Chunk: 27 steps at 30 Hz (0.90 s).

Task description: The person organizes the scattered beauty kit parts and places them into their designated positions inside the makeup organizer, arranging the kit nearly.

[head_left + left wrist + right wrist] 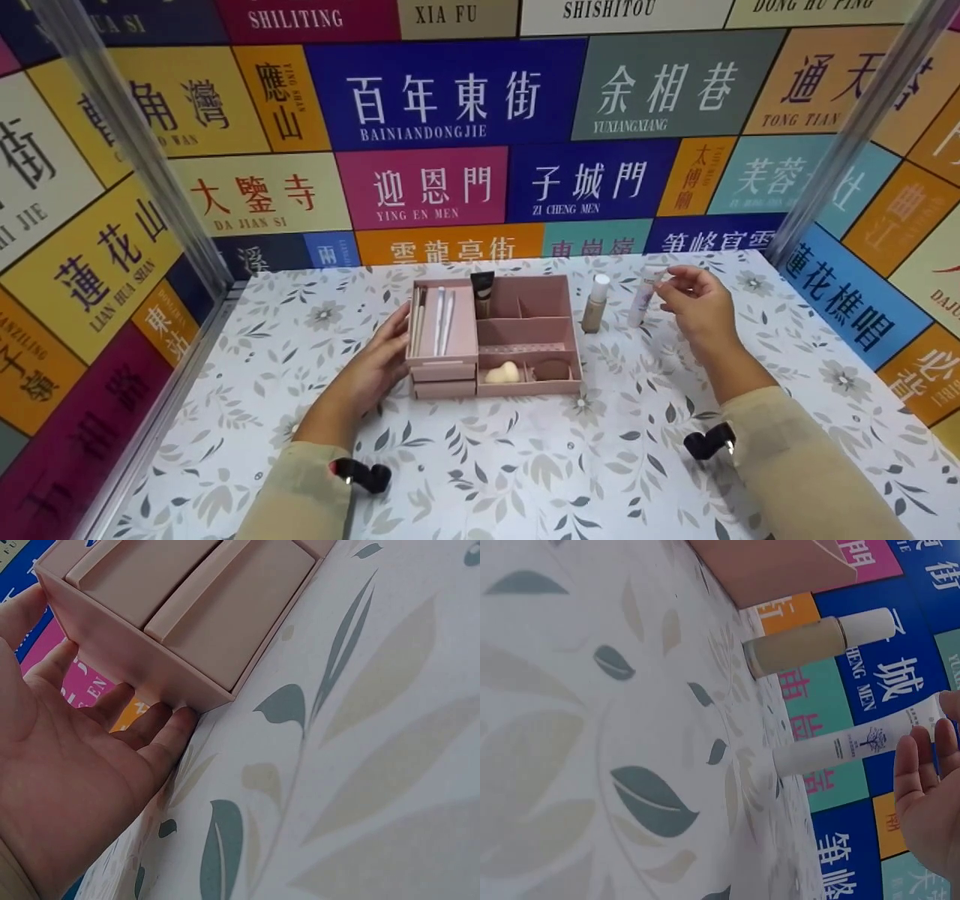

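Note:
In the head view a pink desktop organizer (pixel 529 330) stands on the table, with two small drawers at its front left. My left hand (pixel 375 364) is at the organizer's left side; in the left wrist view its fingertips touch the pink side wall (pixel 124 652). My right hand (pixel 701 307) pinches the upper end of a white squeeze tube (pixel 643 304). The tube stands upright on its cap, as the right wrist view also shows. Beside it, between tube and organizer, is a beige liquid foundation bottle (pixel 594 309) with a white cap.
Slim white pens or sticks (pixel 445 319) and brown brush handles (pixel 418 322) lie in the organizer's left tray. A black-capped tube (pixel 482 289) stands in a back compartment. A cream makeup sponge (pixel 502 373) and a brown round item (pixel 551 370) sit in front compartments.

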Each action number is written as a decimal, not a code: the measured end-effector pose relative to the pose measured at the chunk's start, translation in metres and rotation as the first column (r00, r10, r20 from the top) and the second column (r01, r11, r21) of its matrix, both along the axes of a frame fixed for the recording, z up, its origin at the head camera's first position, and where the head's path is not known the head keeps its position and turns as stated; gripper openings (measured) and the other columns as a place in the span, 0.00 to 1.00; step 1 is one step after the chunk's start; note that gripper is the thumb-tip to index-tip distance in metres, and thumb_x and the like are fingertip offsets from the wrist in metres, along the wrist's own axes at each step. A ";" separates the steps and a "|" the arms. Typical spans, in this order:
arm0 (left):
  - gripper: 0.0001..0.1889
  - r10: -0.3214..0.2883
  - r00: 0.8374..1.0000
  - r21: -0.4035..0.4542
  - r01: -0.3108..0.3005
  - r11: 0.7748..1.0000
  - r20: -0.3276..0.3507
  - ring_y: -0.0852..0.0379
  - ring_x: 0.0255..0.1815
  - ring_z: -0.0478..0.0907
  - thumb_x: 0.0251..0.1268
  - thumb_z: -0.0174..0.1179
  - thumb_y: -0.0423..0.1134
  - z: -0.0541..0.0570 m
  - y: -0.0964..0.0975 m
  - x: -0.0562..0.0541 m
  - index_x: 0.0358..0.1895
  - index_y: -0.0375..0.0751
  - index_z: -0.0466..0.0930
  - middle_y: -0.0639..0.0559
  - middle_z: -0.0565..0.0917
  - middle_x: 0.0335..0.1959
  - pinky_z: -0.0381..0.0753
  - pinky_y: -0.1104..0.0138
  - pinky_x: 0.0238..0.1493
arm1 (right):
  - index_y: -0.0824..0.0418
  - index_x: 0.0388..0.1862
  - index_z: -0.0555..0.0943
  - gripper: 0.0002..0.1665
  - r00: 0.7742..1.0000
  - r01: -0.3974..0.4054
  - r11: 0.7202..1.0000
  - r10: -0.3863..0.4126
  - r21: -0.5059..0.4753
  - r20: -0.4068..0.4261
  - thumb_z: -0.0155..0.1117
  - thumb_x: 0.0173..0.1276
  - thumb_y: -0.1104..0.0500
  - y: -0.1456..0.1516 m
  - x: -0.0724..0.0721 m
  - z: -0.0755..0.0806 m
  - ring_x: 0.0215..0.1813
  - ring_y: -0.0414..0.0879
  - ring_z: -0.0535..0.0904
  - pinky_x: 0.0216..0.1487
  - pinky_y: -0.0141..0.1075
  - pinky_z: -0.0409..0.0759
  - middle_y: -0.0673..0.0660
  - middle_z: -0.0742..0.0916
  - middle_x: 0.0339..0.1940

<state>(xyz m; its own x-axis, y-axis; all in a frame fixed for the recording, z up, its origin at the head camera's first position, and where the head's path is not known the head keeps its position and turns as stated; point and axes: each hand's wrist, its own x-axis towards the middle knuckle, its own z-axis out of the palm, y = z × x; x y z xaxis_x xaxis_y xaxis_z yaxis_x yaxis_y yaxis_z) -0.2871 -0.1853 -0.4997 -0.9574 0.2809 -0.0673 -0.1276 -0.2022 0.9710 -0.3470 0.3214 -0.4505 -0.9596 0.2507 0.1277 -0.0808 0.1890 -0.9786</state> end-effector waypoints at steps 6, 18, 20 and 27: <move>0.36 -0.002 1.000 0.001 0.002 1.000 -0.008 0.39 0.89 0.53 0.84 0.53 0.44 -0.001 0.000 -0.001 0.88 0.66 0.52 0.50 0.48 0.91 0.58 0.43 0.86 | 0.54 0.66 0.77 0.26 0.998 0.046 0.999 -0.046 0.028 0.032 0.74 0.73 0.54 0.005 -0.011 -0.005 0.49 0.37 0.79 0.44 0.23 0.84 0.43 0.82 0.44; 0.34 -0.002 1.000 -0.019 0.002 1.000 -0.006 0.42 0.90 0.51 0.85 0.52 0.46 0.000 -0.001 0.001 0.87 0.68 0.53 0.52 0.48 0.91 0.56 0.44 0.87 | 0.57 0.75 0.72 0.37 0.999 -0.027 1.000 0.027 0.004 0.045 0.77 0.71 0.53 0.007 -0.020 -0.010 0.57 0.32 0.80 0.51 0.21 0.84 0.40 0.82 0.55; 0.34 -0.001 1.000 -0.019 0.000 1.000 -0.006 0.41 0.90 0.51 0.85 0.52 0.45 0.000 -0.001 0.001 0.87 0.68 0.53 0.51 0.48 0.91 0.56 0.44 0.87 | 0.56 0.76 0.72 0.37 0.998 -0.044 0.999 0.044 -0.002 0.051 0.76 0.72 0.53 0.006 -0.021 -0.011 0.57 0.32 0.81 0.51 0.22 0.84 0.40 0.82 0.54; 0.34 0.007 1.000 -0.007 -0.007 1.000 -0.001 0.40 0.90 0.52 0.85 0.52 0.45 0.000 0.000 0.000 0.87 0.68 0.53 0.50 0.47 0.91 0.57 0.45 0.87 | 0.50 0.74 0.74 0.29 0.995 -0.078 0.996 0.075 0.043 0.062 0.70 0.77 0.54 0.004 -0.024 -0.014 0.56 0.33 0.82 0.54 0.25 0.86 0.43 0.83 0.55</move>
<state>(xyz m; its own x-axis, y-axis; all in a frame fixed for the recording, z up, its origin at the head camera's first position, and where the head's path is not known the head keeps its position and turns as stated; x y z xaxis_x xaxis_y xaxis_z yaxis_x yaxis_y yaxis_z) -0.2867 -0.1857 -0.4997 -0.9594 0.2738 -0.0683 -0.1252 -0.1960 0.9726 -0.3706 0.3256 -0.4640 -0.9820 0.1716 0.0782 -0.0375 0.2290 -0.9727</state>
